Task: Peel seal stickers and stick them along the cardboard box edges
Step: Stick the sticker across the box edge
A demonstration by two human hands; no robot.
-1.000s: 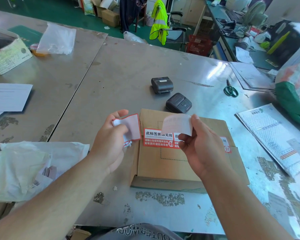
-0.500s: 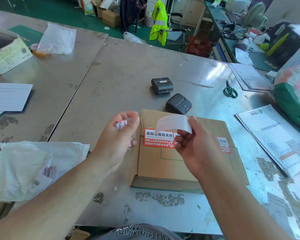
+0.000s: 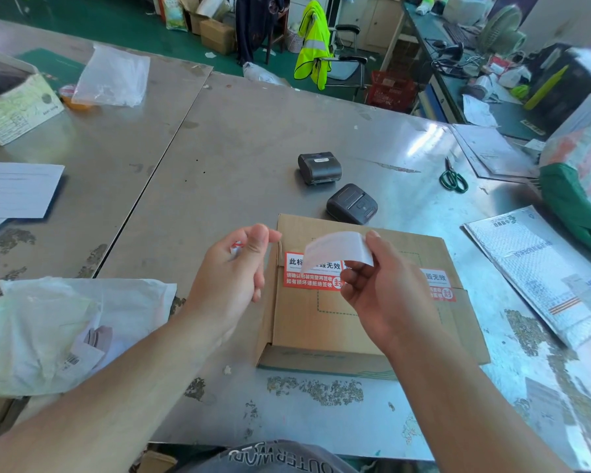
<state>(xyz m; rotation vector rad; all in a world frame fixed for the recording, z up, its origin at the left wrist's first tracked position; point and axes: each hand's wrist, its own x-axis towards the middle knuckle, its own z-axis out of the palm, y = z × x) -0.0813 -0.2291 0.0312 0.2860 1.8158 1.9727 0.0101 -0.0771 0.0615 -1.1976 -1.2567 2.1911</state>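
A flat brown cardboard box point(image 3: 325, 329) lies on the metal table in front of me. Two red-and-white seal stickers sit on its top: one point(image 3: 301, 278) near the left edge, one point(image 3: 439, 285) near the right edge. My left hand point(image 3: 231, 281) hovers at the box's left edge, fingers curled around a crumpled red-and-white seal sticker point(image 3: 235, 248) that is mostly hidden. My right hand point(image 3: 382, 295) is above the box and pinches a curved strip of translucent white backing paper point(image 3: 335, 249).
Two black portable printers point(image 3: 319, 167) point(image 3: 352, 203) stand just behind the box. Green scissors point(image 3: 452, 179) and a printed mailer point(image 3: 546, 278) lie to the right. A white plastic bag point(image 3: 48, 329) sits at the left, paper sheets point(image 3: 14, 189) farther left.
My left hand has closed over the sticker, which showed flat a second ago and is now nearly hidden. My right hand has lifted the backing strip slightly and shifted it left.
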